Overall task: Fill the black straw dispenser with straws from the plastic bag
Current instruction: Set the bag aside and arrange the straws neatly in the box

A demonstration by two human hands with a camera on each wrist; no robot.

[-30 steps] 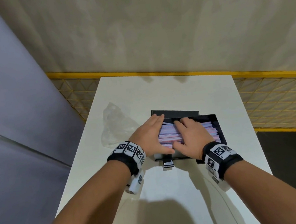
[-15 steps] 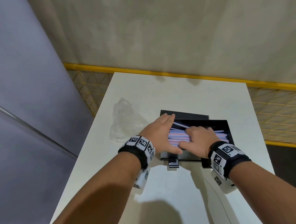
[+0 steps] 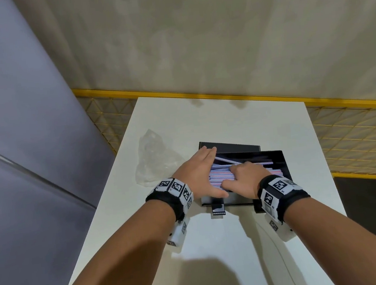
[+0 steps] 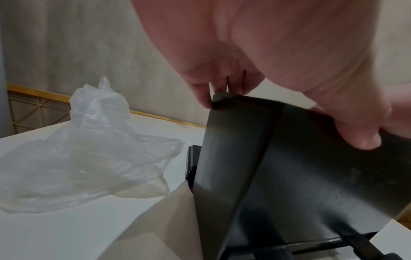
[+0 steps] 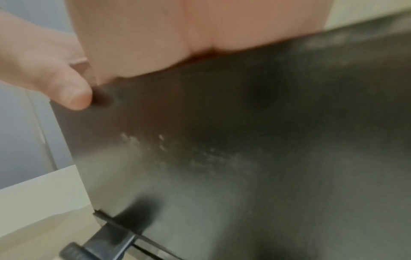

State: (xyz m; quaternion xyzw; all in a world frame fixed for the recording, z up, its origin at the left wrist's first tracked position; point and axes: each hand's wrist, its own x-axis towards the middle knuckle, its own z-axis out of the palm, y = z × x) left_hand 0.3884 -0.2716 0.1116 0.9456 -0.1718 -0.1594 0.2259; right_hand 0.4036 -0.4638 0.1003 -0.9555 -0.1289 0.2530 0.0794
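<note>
Change: since the earlier frames your right hand (image 3: pixel 244 179) has curled its fingers, where they lay flat across the stack; your left hand (image 3: pixel 199 173) has kept its place at the left end.
Dispenser: the black straw dispenser (image 3: pixel 278 160) stands open-topped on the white table (image 3: pixel 227 242), its lid (image 3: pixel 236 146) tipped back behind it.
Contents: wrapped straws (image 3: pixel 220 175), pink and pale blue, lie lengthwise in a stack inside; two loose ones (image 3: pixel 244 161) sit askew on top towards the back.
Left hand: your fingers are straight and together, flat against the left end of the stack, thumb down the front wall.
Right hand: your fingers are bent over the top of the stack, thumb towards the left thumb; whether they actually grip any straws, you cannot tell.
Bag: the plastic bag (image 4: pixel 84 158) lies crumpled on the table just left of the dispenser, and looks empty.
Wrist views: both show mostly the dispenser's black wall (image 5: pixel 244 140).
</note>
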